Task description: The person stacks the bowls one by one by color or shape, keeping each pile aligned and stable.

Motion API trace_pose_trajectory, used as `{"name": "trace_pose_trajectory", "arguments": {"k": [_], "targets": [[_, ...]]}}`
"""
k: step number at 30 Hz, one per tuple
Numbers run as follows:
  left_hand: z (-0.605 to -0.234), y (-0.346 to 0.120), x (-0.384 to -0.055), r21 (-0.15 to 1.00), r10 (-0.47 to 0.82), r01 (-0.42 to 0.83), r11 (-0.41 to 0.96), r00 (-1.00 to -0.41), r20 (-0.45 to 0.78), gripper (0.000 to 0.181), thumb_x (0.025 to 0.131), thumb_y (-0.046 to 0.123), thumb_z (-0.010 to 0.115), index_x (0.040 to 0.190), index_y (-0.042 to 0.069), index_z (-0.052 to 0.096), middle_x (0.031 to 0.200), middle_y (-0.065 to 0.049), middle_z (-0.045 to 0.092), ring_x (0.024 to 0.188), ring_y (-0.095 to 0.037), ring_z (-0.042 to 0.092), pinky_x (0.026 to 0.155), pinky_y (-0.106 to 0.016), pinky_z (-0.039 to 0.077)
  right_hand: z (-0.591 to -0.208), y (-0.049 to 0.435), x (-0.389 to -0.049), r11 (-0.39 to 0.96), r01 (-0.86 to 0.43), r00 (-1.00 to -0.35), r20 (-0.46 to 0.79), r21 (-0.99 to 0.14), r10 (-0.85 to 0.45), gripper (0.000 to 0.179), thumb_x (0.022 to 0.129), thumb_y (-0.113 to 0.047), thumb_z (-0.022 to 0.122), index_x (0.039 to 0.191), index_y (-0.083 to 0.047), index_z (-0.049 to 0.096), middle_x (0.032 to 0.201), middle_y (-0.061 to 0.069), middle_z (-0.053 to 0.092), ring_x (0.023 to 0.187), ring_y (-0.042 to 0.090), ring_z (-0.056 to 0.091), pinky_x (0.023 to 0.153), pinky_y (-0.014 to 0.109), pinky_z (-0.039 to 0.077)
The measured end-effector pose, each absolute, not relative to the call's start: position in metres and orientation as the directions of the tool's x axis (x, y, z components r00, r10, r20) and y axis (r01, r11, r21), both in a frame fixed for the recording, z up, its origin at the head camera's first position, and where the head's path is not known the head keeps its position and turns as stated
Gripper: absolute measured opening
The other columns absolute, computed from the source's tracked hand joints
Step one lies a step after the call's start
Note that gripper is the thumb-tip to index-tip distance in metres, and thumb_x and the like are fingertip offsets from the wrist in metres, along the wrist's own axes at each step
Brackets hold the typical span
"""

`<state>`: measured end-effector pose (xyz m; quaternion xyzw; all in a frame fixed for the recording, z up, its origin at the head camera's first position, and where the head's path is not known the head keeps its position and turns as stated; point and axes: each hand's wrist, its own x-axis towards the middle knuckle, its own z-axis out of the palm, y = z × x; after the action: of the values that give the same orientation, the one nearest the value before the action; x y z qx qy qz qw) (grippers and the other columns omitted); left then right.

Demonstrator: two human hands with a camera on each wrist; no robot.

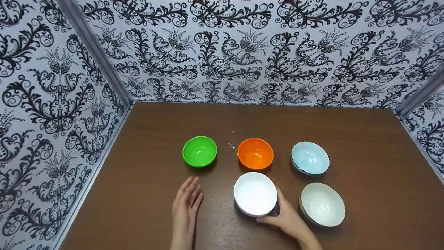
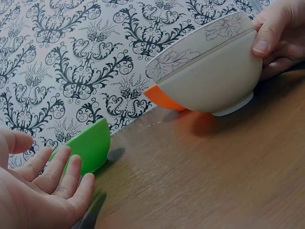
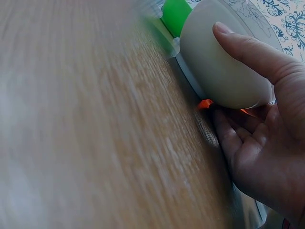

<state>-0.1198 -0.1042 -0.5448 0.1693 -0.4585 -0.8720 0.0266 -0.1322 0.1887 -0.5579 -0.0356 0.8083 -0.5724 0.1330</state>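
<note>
A white bowl (image 1: 255, 193) is near the middle of the table, in front of the orange bowl (image 1: 255, 153). My right hand (image 1: 287, 218) grips its right side, thumb along the near wall and fingers low near the base. In the left wrist view this bowl (image 2: 214, 71) shows a band of leaf drawings below its rim, and its foot is close over the wood. My left hand (image 1: 187, 205) holds nothing, palm turned inward with fingers relaxed, just in front of the green bowl (image 1: 200, 151).
To the right of the orange bowl stands a light blue bowl (image 1: 310, 158). An off-white bowl (image 1: 322, 205) sits nearer, right beside my right hand. The brown table (image 1: 138, 194) is bounded by patterned walls (image 1: 229, 52) at the back and sides.
</note>
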Motion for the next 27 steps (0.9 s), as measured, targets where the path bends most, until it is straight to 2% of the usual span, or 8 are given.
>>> {"name": "trace_pose_trajectory", "arguments": {"k": [8,17,27], "targets": [[-0.5476,-0.1058,-0.121,0.808,-0.213,-0.126,-0.576,-0.931,-0.297,0.049,0.108,0.025,0.04,0.151,0.002,0.036,0.14,-0.001,0.059,0.125,-0.015,0.057,0.104,-0.029,0.049,-0.5568,0.188,-0.1326,0.358,0.103,-0.962,-0.185,-0.928,-0.203,0.122,0.064,-0.021,0.094,0.158,-0.007,0.019,0.162,0.013,0.031,0.15,0.029,0.028,0.123,0.053,0.017],[-0.5496,-0.1048,-0.12,0.81,-0.212,-0.141,-0.57,-0.927,-0.311,0.051,0.108,0.027,0.04,0.152,0.002,0.033,0.146,-0.006,0.055,0.126,-0.016,0.056,0.104,-0.029,0.049,-0.5572,0.1879,-0.1318,0.362,0.1,-0.963,-0.181,-0.927,-0.198,0.121,0.064,-0.023,0.094,0.158,-0.005,0.019,0.162,0.016,0.032,0.149,0.033,0.029,0.123,0.057,0.017],[-0.5519,-0.1075,-0.1195,0.803,-0.21,-0.131,-0.581,-0.929,-0.304,0.052,0.109,0.029,0.036,0.153,0.002,0.03,0.143,-0.003,0.057,0.126,-0.016,0.057,0.103,-0.029,0.049,-0.555,0.1874,-0.1313,0.376,0.085,-0.965,-0.17,-0.923,-0.199,0.122,0.064,-0.022,0.094,0.158,-0.003,0.019,0.16,0.018,0.034,0.146,0.033,0.032,0.123,0.058,0.017]]}}
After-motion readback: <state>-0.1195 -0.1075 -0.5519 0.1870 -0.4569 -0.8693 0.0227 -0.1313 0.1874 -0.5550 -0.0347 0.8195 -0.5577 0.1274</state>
